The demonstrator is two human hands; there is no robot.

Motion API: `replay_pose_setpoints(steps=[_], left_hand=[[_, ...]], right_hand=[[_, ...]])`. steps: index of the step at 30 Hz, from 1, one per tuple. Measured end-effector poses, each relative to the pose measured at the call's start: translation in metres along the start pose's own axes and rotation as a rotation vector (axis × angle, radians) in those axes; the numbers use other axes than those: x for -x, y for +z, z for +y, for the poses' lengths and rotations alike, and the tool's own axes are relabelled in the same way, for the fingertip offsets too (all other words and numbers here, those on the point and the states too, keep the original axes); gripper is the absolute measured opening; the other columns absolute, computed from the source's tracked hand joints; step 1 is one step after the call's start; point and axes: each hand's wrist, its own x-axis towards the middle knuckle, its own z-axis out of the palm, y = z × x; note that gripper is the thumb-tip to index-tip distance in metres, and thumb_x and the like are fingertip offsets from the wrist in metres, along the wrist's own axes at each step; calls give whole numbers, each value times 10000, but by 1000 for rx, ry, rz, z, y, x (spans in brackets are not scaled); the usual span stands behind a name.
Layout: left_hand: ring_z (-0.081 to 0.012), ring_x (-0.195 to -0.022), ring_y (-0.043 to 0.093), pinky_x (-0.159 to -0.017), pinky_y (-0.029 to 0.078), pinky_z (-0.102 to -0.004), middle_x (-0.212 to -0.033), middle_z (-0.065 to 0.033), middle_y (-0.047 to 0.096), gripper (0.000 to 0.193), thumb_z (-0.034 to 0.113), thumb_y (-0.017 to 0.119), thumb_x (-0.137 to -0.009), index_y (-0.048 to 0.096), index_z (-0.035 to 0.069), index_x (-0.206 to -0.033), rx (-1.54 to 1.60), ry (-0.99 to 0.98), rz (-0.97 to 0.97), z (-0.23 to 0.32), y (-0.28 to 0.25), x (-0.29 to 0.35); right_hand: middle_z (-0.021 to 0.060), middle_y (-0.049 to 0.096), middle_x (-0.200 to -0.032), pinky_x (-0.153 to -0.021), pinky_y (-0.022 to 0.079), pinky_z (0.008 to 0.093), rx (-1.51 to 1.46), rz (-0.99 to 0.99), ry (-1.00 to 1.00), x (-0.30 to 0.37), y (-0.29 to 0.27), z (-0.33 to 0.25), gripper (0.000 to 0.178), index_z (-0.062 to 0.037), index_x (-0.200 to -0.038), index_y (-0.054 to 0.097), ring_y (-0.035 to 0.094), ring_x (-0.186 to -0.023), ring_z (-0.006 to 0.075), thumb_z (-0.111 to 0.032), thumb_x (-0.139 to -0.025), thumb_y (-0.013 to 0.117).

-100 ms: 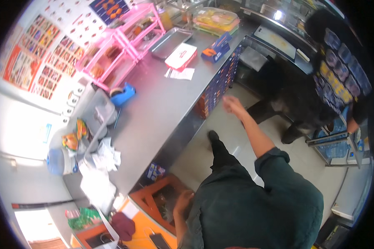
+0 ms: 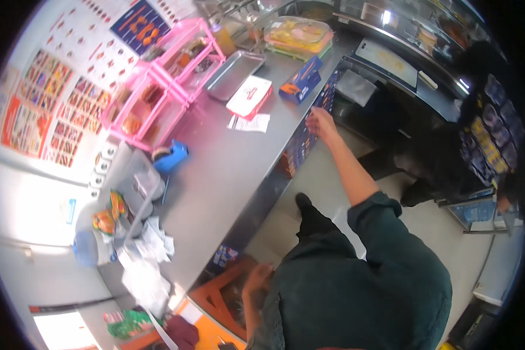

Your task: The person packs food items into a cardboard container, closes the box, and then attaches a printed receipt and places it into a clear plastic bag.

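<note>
My right hand (image 2: pixel 321 123) is stretched forward over the near edge of the steel counter (image 2: pixel 216 175), its fingers loosely curled with nothing showing in them. Ahead of it on the counter stands a blue and orange box (image 2: pixel 301 81). To that box's left a white and red carton (image 2: pixel 251 98) rests beside a slip of white paper (image 2: pixel 252 122). My left hand (image 2: pixel 258 280) hangs low at my side, next to an orange-brown wooden frame (image 2: pixel 230 303); its fingers are blurred, and I see nothing in them.
Pink tiered racks (image 2: pixel 157 87), a metal tray (image 2: pixel 234 74) and a blue tape dispenser (image 2: pixel 172 155) stand along the counter. Crumpled papers (image 2: pixel 151 245) lie at its left end. At the right, a co-worker in dark clothes (image 2: pixel 449 151) stands by a metal rack (image 2: pixel 478 211).
My right hand has moved up and forward, closer to the counter's edge. The view has shifted slightly, and the co-worker has moved to the right and lower.
</note>
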Motion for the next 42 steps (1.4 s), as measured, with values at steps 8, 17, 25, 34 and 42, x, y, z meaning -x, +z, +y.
replay_pose_setpoints(steps=[8,17,25,34,42], left_hand=[[-235,-984,658,-872,511,-357,-1059,-126,683,340,218,650,-931,617,35,-1215,-13,370,146,208,-43,-143],[-270,-1292,455,-1015,450,-398,-1456,-177,387,956,76,713,-838,89,163,-1556,530,623,381,355,-39,-228],[-176,-1055,604,-875,494,-332,-1175,-111,609,619,209,660,-920,379,47,-1447,395,419,403,292,-63,-234],[-305,-1038,637,-924,475,-362,-1313,-290,560,591,190,454,-1001,252,56,-1540,61,486,611,289,-43,-178],[-282,-1145,567,-987,439,-363,-1290,-256,532,579,163,371,-1029,172,68,-1564,463,477,416,265,-44,-198]], right_hand=[[-21,539,-678,-491,386,243,-99,50,-126,-110,67,-45,213,-100,-835,588,499,-559,83,-244,-867,742],[3,600,-717,-520,379,230,-43,-334,-23,60,158,-51,158,-32,-897,619,510,-593,53,-161,-891,710],[82,663,-803,-654,490,331,617,-651,-246,84,151,-50,281,8,-1008,653,608,-703,186,-202,-840,730],[191,633,-1129,-888,484,457,1230,-90,-398,53,79,-12,605,-12,-1216,529,618,-1039,382,-351,-782,778],[176,670,-963,-686,509,378,955,-124,-310,46,54,25,510,12,-1072,588,664,-720,301,-350,-772,785]])
